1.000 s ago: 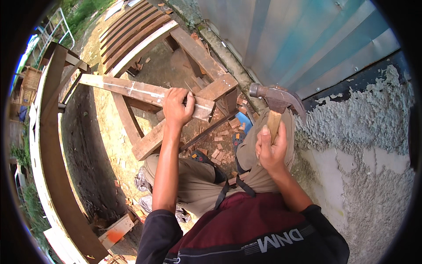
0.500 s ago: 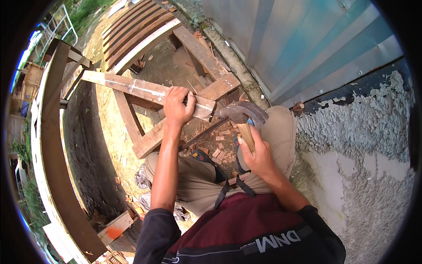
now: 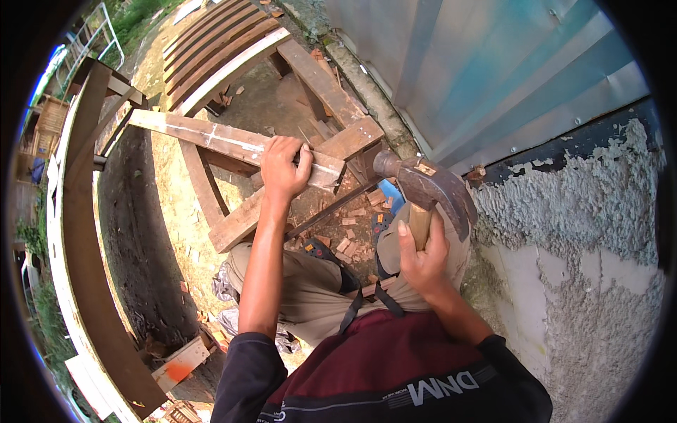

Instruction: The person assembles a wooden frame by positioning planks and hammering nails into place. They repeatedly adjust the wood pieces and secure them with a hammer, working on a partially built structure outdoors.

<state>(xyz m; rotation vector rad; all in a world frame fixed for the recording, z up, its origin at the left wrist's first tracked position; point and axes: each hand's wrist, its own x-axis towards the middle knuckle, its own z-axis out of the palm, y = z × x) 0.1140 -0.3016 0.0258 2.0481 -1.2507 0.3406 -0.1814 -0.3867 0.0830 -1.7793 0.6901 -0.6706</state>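
Claw hammer (image 3: 434,185) is in the right hand (image 3: 425,264), whose fingers are wrapped around the wooden handle (image 3: 419,227) with the thumb lying along it. The striking face points toward the left and the claw curves to the right; the hammer is held over the right knee, apart from the wood. The left hand (image 3: 285,169) is clamped on a tapered wooden board (image 3: 204,132), near its closer end, with the thumb on the upper side. This board, marked with white streaks, lies across a thick beam (image 3: 243,222) of a wooden frame, to the left of the hammer. Behind it are parallel wooden slats (image 3: 222,56). Wood offcuts (image 3: 345,247) are scattered on the ground between the feet, near a blue object (image 3: 391,194), partly hidden. On the right side stand a corrugated metal sheet (image 3: 486,77) and a rough plastered wall (image 3: 578,190).
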